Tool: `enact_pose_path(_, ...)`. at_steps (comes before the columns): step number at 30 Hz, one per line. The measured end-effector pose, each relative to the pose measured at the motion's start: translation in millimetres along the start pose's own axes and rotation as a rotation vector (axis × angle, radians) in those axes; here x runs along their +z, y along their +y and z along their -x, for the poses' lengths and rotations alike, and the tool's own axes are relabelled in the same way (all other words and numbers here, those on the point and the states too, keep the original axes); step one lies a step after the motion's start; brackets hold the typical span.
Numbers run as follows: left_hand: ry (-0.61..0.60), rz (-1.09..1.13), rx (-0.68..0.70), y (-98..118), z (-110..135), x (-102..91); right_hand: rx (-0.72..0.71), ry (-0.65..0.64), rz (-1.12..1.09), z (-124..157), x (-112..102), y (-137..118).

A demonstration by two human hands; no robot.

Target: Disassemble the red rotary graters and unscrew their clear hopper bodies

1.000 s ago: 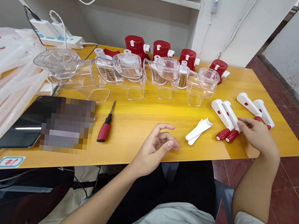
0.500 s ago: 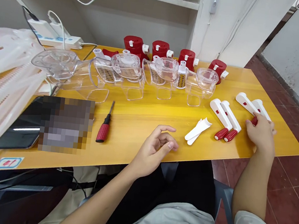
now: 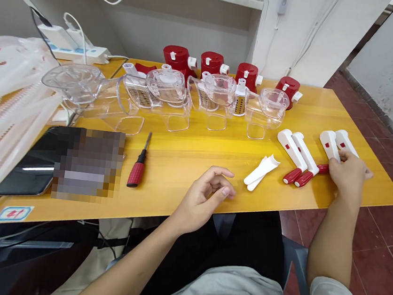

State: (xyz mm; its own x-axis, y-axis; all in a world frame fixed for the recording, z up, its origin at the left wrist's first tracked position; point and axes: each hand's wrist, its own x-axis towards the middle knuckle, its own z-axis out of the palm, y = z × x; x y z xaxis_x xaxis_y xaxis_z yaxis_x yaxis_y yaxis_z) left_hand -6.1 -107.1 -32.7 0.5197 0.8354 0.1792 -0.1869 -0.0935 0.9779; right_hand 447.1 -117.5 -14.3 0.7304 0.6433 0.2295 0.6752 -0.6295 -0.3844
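Observation:
At the right end of the table, my right hand (image 3: pixel 348 176) is closed over a pair of white crank handles. The nearer crank handle (image 3: pixel 330 144) shows its white arm, and a red grip juts out left of my fingers. Beside it lies the other crank handle (image 3: pixel 346 142), its lower end hidden by my hand. Two more crank handles (image 3: pixel 293 151) with red grips lie just to the left. Over the table's front edge, my left hand (image 3: pixel 206 198) holds nothing, fingers loosely bent and apart. Nearest to it are overlapping white plastic pieces (image 3: pixel 262 171).
Clear plastic housings (image 3: pixel 219 98) stand in a row, with perforated drums (image 3: pixel 240 102) among them and red bases (image 3: pixel 247 77) behind. A red-handled screwdriver (image 3: pixel 137 171) lies left of centre. Farther left are a black phone (image 3: pixel 27 166), plastic bags (image 3: pixel 12 79) and a power strip (image 3: pixel 89 55).
The nearer crank handle under my right hand has turned and shifted closer to its neighbour, and its red grip now points left. My right hand moved slightly right; my left hand stayed put.

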Motion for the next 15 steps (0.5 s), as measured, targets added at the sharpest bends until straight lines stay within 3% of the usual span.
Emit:
enact_pose_path(5,0.003,0.012,-0.008,1,0,0.6,-0.109,0.119,-0.174,7,-29,-4)
enact_pose_path(9,-0.003,0.040,-0.018,2,1,0.7,-0.302,0.274,-0.425,40,-61,-30)
enact_pose_path(12,-0.030,0.107,0.007,-1,0,-1.2,-0.497,0.181,-0.623,89,-67,-67)
enact_pose_path(15,-0.049,0.197,0.059,-5,1,-3.3,-0.744,0.029,-0.758,148,-51,-109)
